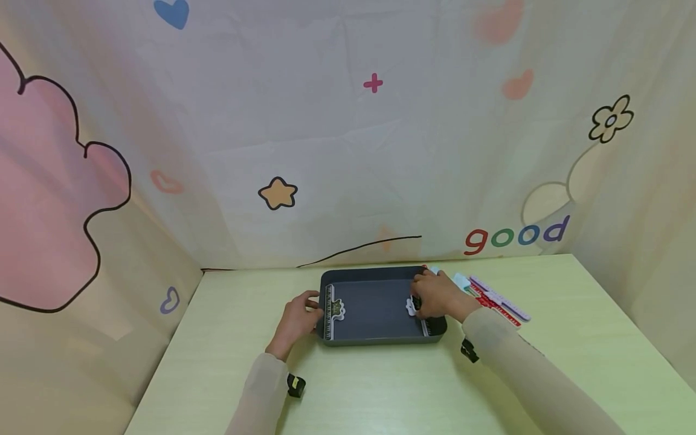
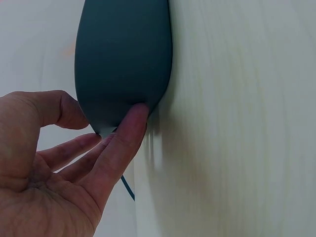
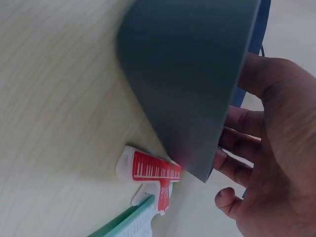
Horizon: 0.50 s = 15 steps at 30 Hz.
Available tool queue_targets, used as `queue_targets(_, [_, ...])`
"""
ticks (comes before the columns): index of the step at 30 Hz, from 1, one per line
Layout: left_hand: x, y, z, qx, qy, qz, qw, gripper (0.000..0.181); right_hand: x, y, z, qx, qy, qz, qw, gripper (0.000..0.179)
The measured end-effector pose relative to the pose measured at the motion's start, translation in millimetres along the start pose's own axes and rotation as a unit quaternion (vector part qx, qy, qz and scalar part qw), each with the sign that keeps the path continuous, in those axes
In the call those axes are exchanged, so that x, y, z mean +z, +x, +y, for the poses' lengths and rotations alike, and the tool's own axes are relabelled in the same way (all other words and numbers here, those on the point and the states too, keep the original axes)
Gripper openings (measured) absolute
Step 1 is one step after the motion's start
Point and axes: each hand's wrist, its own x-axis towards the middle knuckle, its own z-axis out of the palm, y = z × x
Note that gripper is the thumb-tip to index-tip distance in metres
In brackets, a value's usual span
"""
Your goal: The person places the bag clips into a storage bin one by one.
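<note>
A dark grey rectangular tray (image 1: 375, 314) lies on the table. My left hand (image 1: 295, 320) holds its left end, with the thumb at the rim and fingers against the outer wall (image 2: 123, 59). Inside, along the left wall, lies a black-and-white piano-key clip (image 1: 329, 314) with a scalloped tab. At the right end my right hand (image 1: 439, 296) reaches over the rim and pinches a second piano-key clip (image 1: 411, 307), whose white scalloped tab shows. The fingers cover part of that clip. In the right wrist view the tray's wall hides what the fingertips touch.
Right of the tray lie several more clips, among them a red piano-key clip (image 3: 157, 170), a green one (image 3: 129, 223) and a pale purple one (image 1: 502, 298). A printed curtain (image 1: 326, 133) hangs behind the pale table (image 1: 370, 386).
</note>
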Motion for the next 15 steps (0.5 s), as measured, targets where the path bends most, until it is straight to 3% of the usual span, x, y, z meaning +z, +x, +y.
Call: queue_targets(15, [0.6, 1.3, -2.4, -0.001, 0.001, 0.002, 1.0000, 0.046, 1.9, -7.0, 7.1, 0.000, 0.017, 0.008, 0.9998, 0.040])
